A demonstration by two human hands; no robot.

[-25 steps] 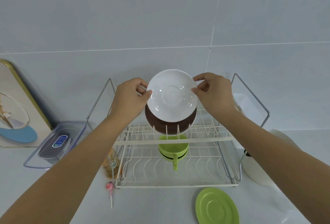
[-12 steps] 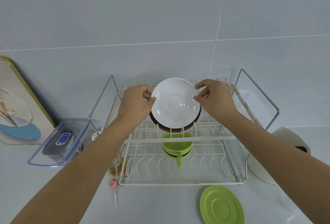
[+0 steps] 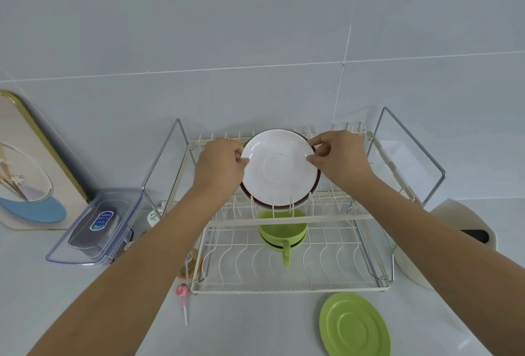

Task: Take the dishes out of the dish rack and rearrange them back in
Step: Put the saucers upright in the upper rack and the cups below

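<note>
White saucer [image 3: 279, 167] lower, among rack prongs

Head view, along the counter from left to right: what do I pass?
Framed picture → clear plastic box → lollipop → dish rack → green saucer → white container.

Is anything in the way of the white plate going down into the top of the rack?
Nothing visible blocks it. The white saucer, pinched at its edges by the left hand and right hand, already sits low among the upper prongs of the dish rack, just in front of the brown plate.
</note>
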